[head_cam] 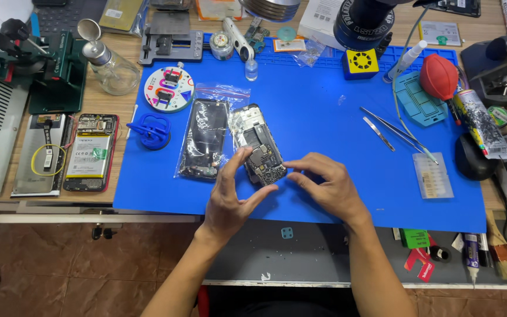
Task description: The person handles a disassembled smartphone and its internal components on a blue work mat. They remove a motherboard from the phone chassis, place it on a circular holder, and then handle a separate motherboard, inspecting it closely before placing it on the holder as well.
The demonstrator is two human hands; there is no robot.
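An opened phone point(255, 138) with bare circuit boards lies on the blue work mat point(324, 123). My left hand point(230, 196) grips its near end, thumb on top at the left edge and index finger under the near corner. My right hand point(324, 182) pinches at the phone's near right corner with thumb and index finger. Whether something small sits between those fingertips cannot be told. A clear plastic bag with a dark phone screen point(203, 138) lies right beside the phone on its left.
Tweezers point(391, 129) and a clear screw box point(433, 175) lie at the mat's right. Left are a blue suction cup point(151, 130), a round white parts disc point(168, 89), a glass bottle point(110, 64) and another opened phone point(91, 151). A red air blower point(439, 76) sits at the far right.
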